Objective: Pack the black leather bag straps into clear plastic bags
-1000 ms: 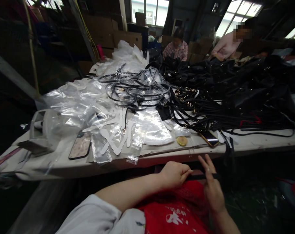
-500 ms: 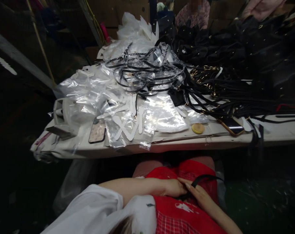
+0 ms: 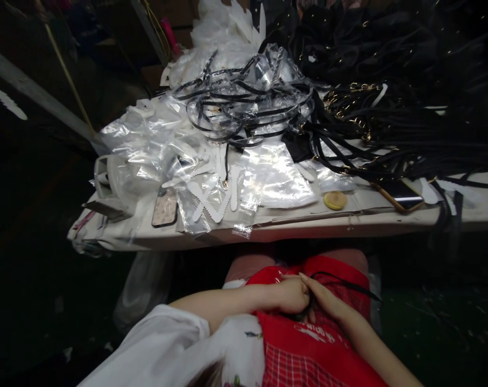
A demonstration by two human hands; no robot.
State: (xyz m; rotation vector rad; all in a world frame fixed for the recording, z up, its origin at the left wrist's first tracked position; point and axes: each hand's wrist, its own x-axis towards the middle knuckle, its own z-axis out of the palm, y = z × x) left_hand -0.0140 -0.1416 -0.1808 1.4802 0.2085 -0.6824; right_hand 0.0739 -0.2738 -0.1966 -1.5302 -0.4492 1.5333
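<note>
Fingers of left hand [image 3: 295, 295] curled together, apparently clamped on black strap [image 3: 351, 285]; straight fingers of right hand [image 3: 323, 295] laid against left knuckles, grip indeterminable. Step in hand, judged as gathering strap: best done with even tension, strap flat and untwisted, turns held snug in left palm. Strap lies between hands, partly hidden, with tail trailing past right wrist above red apron [image 3: 328, 349]. Beyond: worktop [image 3: 292, 232] bearing clear bags [image 3: 278, 180], yellow-rimmed disc [image 3: 334, 200], heaped straps with gold-toned clasps [image 3: 360, 121].
</note>
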